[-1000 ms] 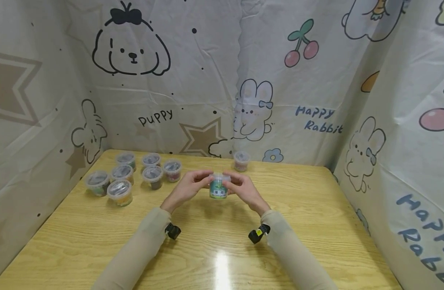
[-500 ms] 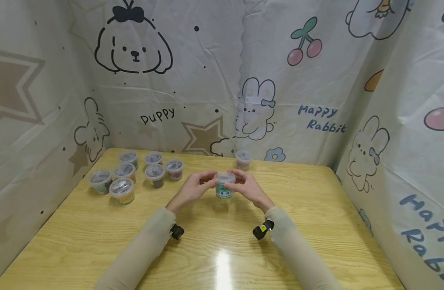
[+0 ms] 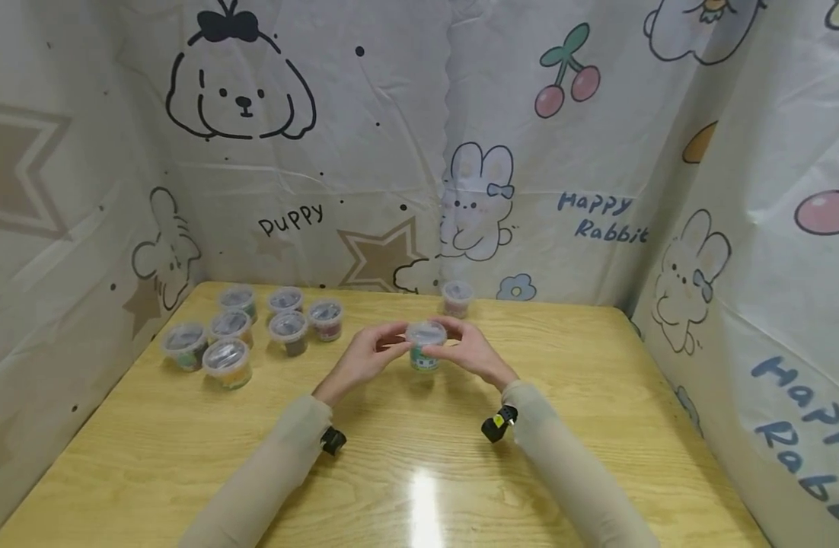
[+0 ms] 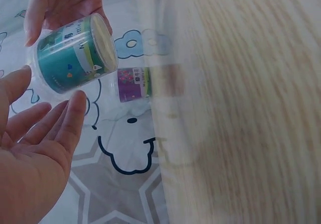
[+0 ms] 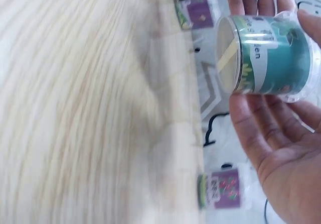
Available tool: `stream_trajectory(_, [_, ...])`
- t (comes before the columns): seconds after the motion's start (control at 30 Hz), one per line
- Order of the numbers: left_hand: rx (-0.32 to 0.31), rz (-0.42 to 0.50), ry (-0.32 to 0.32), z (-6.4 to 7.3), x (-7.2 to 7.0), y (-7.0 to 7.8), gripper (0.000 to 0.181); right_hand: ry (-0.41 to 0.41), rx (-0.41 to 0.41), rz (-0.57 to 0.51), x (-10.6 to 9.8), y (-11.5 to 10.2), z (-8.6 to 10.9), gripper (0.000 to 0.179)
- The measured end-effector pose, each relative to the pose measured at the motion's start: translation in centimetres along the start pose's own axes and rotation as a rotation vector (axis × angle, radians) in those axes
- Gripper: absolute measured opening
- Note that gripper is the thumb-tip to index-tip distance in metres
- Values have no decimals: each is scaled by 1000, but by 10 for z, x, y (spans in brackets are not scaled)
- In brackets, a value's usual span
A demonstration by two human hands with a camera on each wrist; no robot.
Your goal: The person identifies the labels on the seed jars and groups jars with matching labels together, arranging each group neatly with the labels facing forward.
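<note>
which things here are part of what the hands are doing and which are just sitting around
Seem part of the job:
- teal-labelled cup, lid on, between the hands
- left hand
- right hand

Apparently just lying about, untouched:
- seven lidded cups, grouped toward the left
- lone purple-labelled cup, at the back

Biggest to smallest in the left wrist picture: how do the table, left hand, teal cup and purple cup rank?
1. Table
2. Left hand
3. Teal cup
4. Purple cup, farther from the camera, so its true size is unsure
</note>
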State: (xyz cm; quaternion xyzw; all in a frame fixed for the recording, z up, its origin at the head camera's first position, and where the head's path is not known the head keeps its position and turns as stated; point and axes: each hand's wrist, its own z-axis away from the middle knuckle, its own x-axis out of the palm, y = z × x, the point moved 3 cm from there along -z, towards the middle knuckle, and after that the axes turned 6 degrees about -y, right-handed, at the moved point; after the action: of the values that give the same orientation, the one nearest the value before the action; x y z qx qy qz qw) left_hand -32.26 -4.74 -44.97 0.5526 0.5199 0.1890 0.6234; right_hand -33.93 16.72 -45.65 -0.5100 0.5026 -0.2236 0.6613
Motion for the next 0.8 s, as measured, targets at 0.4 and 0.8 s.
stream_trajectory(0.4, [-6,-205,27,13,-9,-4,47,46,38,58,-26,23,-4,75])
stream_trajectory(0.8, [-53,-289,12,29,-24,-16,49,50,61,89,-48,42,-16,77])
